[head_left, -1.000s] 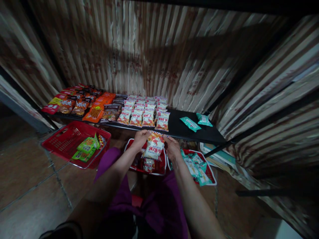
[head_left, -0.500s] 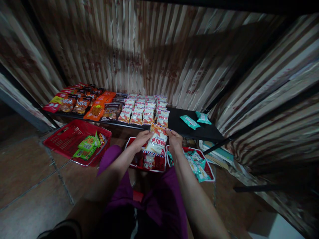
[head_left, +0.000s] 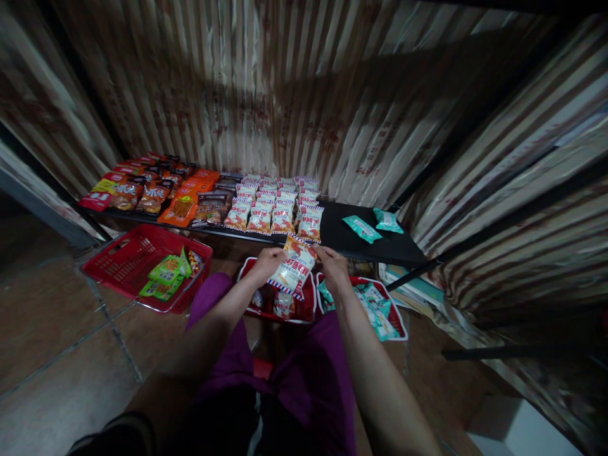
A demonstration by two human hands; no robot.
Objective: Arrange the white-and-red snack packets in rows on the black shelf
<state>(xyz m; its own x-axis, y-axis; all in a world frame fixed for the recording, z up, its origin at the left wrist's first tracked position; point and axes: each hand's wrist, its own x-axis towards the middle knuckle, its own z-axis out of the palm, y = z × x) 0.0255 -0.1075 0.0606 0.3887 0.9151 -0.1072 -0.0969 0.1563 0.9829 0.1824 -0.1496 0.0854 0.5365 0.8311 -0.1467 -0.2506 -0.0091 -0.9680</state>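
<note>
Between my two hands is a white and orange snack bag (head_left: 295, 266) with red lettering and striped ends, tilted over a basket. My left hand (head_left: 270, 263) pinches its left edge, and my right hand (head_left: 332, 265) grips its upper right edge. Directly beneath it, a red basket (head_left: 308, 303) with a white rim holds a few more packets, partly hidden by the bag. Just beyond my hands, rows of matching white snack bags (head_left: 284, 216) stand on a low black shelf (head_left: 332, 225).
Orange and brown snack packs (head_left: 183, 206) fill the shelf's left part; two teal packets (head_left: 361, 229) lie toward its right end. A red basket (head_left: 128, 250) with green packets sits at left, another with teal packets (head_left: 377, 310) at right. A slanted black post (head_left: 418, 273) rises at right.
The snack bag has turned a little, its lower end swinging right. My hands have stayed close to the same spot, both keeping hold of it.
</note>
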